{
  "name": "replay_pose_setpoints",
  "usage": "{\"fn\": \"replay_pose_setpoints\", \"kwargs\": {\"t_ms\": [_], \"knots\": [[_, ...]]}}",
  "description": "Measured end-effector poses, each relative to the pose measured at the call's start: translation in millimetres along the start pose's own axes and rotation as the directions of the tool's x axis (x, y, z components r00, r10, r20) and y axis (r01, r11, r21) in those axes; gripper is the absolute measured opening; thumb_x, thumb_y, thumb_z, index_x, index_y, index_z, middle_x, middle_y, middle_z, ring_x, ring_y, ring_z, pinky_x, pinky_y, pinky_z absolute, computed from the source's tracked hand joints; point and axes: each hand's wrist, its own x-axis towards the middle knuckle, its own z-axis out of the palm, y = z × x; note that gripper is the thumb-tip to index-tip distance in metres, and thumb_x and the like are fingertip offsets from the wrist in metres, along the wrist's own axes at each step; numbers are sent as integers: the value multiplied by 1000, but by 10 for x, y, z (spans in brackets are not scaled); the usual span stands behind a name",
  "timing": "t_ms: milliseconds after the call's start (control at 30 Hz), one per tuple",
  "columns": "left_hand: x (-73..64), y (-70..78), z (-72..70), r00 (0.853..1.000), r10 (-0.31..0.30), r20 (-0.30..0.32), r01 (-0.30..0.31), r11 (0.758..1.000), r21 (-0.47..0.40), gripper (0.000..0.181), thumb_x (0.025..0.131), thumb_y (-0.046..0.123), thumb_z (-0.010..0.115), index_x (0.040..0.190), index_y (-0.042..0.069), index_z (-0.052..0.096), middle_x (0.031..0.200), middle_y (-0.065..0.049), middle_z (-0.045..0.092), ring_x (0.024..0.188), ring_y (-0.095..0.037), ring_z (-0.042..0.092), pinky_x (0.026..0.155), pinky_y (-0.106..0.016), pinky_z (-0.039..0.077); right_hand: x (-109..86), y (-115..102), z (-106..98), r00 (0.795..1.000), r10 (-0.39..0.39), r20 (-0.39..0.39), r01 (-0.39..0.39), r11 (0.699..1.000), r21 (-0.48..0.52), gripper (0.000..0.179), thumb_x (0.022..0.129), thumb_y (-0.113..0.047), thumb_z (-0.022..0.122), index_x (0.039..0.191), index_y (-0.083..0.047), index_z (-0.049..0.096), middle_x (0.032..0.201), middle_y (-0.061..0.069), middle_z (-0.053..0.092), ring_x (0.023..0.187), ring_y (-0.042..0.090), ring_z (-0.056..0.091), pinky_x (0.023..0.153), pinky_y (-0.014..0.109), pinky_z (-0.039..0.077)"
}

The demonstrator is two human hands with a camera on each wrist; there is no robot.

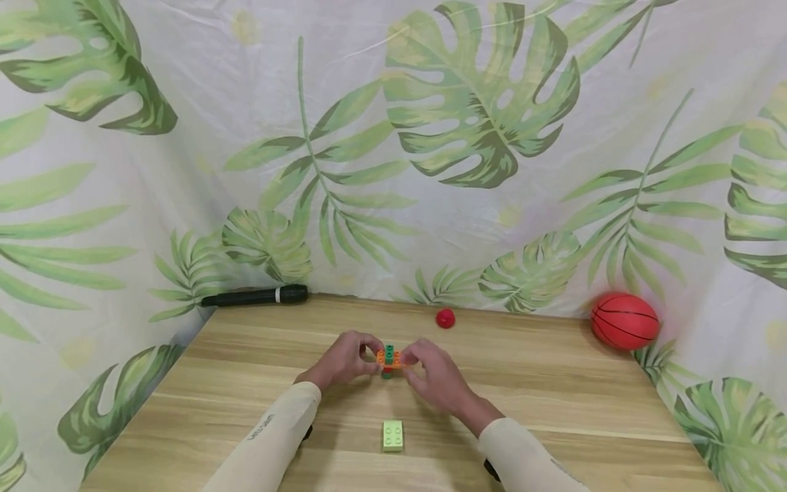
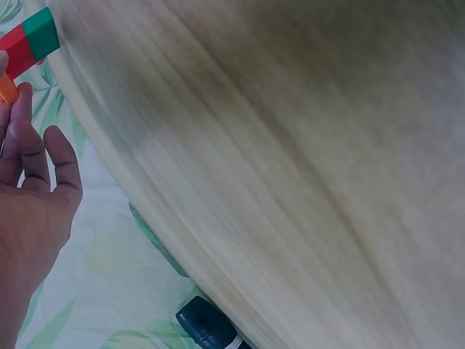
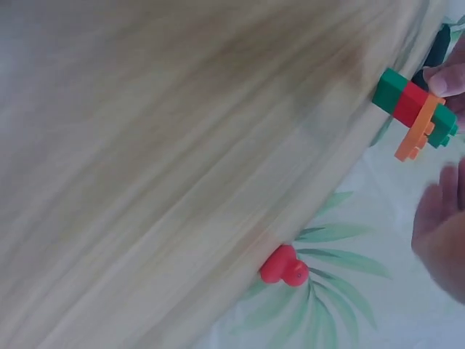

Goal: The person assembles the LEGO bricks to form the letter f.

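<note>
A small stack of building bricks, with green (image 1: 389, 353), red and green pieces and a long orange brick (image 3: 415, 136) set crosswise, is held above the table. My left hand (image 1: 348, 359) pinches the orange brick at its left end; the left wrist view shows that hand (image 2: 36, 189) at the edge, with the red brick (image 2: 18, 54) partly cut off. Close by the stack's right end is my right hand (image 1: 438, 374), its thumb and fingers spread apart. In the right wrist view this hand (image 3: 445, 243) is apart from the bricks.
A light green brick (image 1: 393, 436) lies on the wooden table (image 1: 553, 410) nearer the front. Behind the hands sits a small red knobbed object (image 1: 445, 318). A black stick-shaped object with a white band (image 1: 255, 296) lies back left, a red toy basketball (image 1: 624, 321) back right.
</note>
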Motion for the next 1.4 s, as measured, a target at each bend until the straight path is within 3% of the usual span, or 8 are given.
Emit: {"fn": "replay_pose_setpoints", "kwargs": {"t_ms": [100, 200, 300, 500, 667, 1133, 1267, 1400], "knots": [[1, 4, 7, 1000, -2, 5, 2, 1000, -1, 21, 88, 11, 88, 107, 10, 81, 107, -8, 78, 78, -14, 52, 65, -23, 43, -164, 24, -37, 982, -44, 183, 42, 999, 12, 29, 97, 5, 70, 122, -7, 73, 118, 8, 69, 110, 24, 68, 97, 38, 59], [-6, 10, 6, 1000, -4, 8, 4, 1000, 6, 20, 89, 12, 88, 109, 10, 80, 111, -10, 79, 79, -15, 52, 65, -24, 44, -296, 58, -44, 934, -39, 356, 20, 998, 56, 47, 97, 8, 67, 140, -11, 67, 130, 9, 65, 116, 23, 67, 100, 33, 57], [-15, 17, -2, 1000, -7, 3, 7, 1000, 19, 20, 90, 13, 87, 109, 11, 80, 110, -7, 79, 79, -15, 53, 65, -24, 45, -372, 65, -30, 896, -38, 443, 3, 997, 81, 59, 99, 8, 65, 151, -18, 59, 139, 6, 60, 118, 17, 64, 100, 29, 56], [-18, 14, -3, 1000, -6, 1, 6, 1000, 30, 21, 91, 14, 87, 111, 12, 80, 109, -5, 78, 77, -15, 53, 65, -24, 45, -423, -20, 15, 849, -136, 510, 92, 990, 110, 63, 101, 5, 66, 157, -22, 56, 143, 2, 55, 115, 6, 61, 100, 24, 55], [-17, 25, -2, 1000, -10, 5, 10, 999, 33, 21, 92, 15, 86, 112, 12, 80, 110, -5, 78, 76, -14, 52, 65, -24, 44, -451, -74, 51, 827, -212, 521, 213, 975, 58, 51, 100, -3, 73, 146, -23, 67, 134, -3, 58, 118, 1, 56, 98, 19, 53], [-21, 21, 8, 1000, 3, 0, -3, 999, 47, 21, 90, 13, 88, 109, 12, 81, 106, -4, 78, 78, -16, 54, 67, -24, 45, -479, -69, 40, 864, -87, 497, 96, 995, 7, 36, 96, -20, 81, 132, -25, 75, 121, -6, 59, 94, -1, 55, 84, 15, 50], [-29, 28, 8, 1000, 6, 3, -6, 999, 39, 20, 90, 13, 87, 108, 11, 80, 105, -5, 78, 78, -16, 54, 66, -24, 45, -455, -61, 9, 909, -76, 410, 98, 995, -33, 32, 96, -23, 82, 127, -22, 74, 127, -7, 61, 108, 1, 60, 95, 21, 54], [-25, 29, 3, 1000, 1, -1, 0, 1000, 31, 18, 90, 12, 87, 107, 12, 81, 105, -8, 78, 78, -16, 54, 66, -24, 45, -387, -83, -56, 970, -60, 236, 79, 994, -71, 36, 95, -19, 83, 129, -17, 72, 132, -3, 66, 120, 12, 65, 103, 33, 57]]}}
